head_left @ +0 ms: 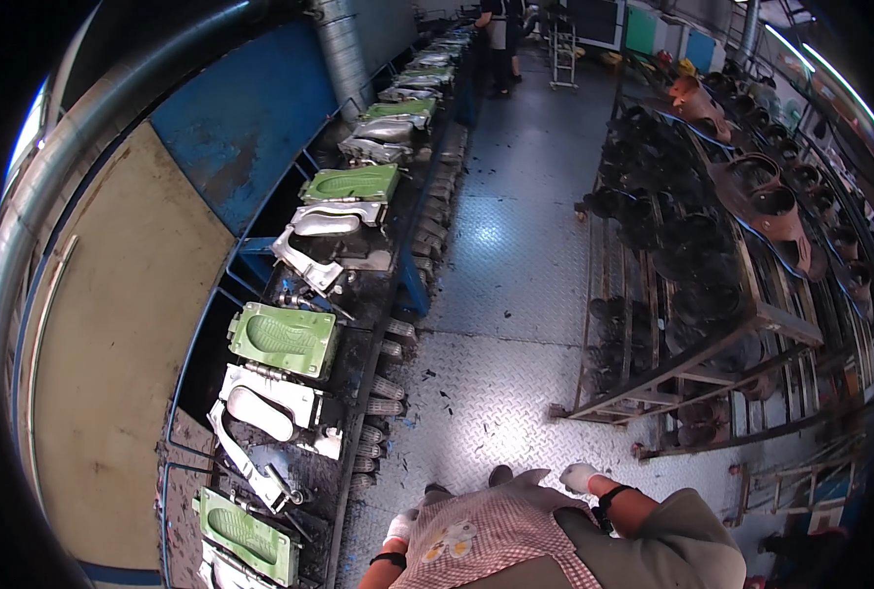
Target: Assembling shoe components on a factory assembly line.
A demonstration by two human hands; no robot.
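Note:
My left hand, in a white glove, hangs at my side next to the checked apron, which hides part of it. I cannot make out its fingers. Out to the right, my right hand wears a white glove too and hangs over the metal floor. Its outline is rounded; the fingers do not show apart and nothing is visible in it. Nearest on the left bench are a green sole mould, a silver mould frame and another green mould with a foot-shaped hollow.
The bench with several moulds runs far ahead on the left. On the right a metal rack holds dark shoes and brown shoes. Tread-plate floor lies between. A person stands far ahead by the bench.

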